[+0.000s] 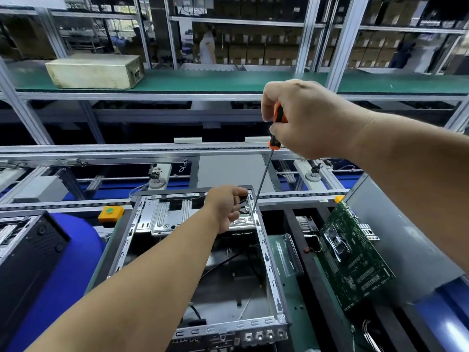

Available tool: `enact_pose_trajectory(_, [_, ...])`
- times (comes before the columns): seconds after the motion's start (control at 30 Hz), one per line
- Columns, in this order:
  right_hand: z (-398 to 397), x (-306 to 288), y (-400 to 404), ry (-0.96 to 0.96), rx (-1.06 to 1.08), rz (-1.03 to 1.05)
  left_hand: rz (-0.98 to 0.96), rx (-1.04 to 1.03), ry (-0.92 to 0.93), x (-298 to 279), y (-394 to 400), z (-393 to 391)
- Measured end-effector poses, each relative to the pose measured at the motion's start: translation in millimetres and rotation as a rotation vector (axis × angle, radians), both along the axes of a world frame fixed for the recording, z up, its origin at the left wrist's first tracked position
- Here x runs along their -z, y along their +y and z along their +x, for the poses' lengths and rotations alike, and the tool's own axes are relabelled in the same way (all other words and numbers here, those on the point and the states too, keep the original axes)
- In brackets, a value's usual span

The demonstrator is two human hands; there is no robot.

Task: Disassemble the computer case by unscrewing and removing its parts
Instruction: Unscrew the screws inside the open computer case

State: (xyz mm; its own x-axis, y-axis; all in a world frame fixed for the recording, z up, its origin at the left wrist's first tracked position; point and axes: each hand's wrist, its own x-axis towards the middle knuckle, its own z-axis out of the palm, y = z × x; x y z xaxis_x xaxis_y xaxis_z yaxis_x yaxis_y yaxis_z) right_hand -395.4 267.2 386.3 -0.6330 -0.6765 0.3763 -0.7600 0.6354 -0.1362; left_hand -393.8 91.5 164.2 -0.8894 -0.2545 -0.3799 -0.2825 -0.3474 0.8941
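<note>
— While the right hand (308, 118) clenched the screwdriver (272, 146), where was the case (264, 252)?
— Below that grip, motherboard (352, 260) already out; left hand (228, 207) pinched the still-mounted drive bracket (165, 214).

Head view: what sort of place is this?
Probably an electronics assembly or teardown line: roller conveyor rails, aluminium-frame shelving with boxes, an opened computer case and loose motherboard.

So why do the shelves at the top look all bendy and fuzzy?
Head view: the wide-angle lens bows the shelf rails and posts near the edges; the background boxes are dim and soft, while the right hand, its screwdriver and the computer case look sharper, with glare on the case's metal.
</note>
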Motion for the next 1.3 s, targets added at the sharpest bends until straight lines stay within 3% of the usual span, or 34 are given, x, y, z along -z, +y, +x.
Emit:
enact_pose_trajectory(0.13, [-1.2,1.0,-2.2,-0.009,0.005,0.000,-0.528,0.206,0.248,-12.3,8.1,6.2])
enact_pose_trajectory(0.33, [-4.7,6.3,-7.6,-0.031,0.003,0.019,-0.859,0.263,0.333,-4.7,5.0,-2.9])
enact_pose_trajectory(0.8, [-19.1,6.2,-29.3,0.045,0.057,0.117,-1.000,0.292,0.320,0.0,3.3,-2.5])
enact_pose_trajectory(1.1, [-33.3,-8.2,-56.8,0.269,0.222,0.480,-1.045,0.288,0.242,-1.3,8.8,-2.7])
enact_pose_trajectory(1.3, [-42.7,-14.8,-66.9,0.198,0.259,0.535,-0.991,0.230,0.277,-12.8,11.6,-4.3])
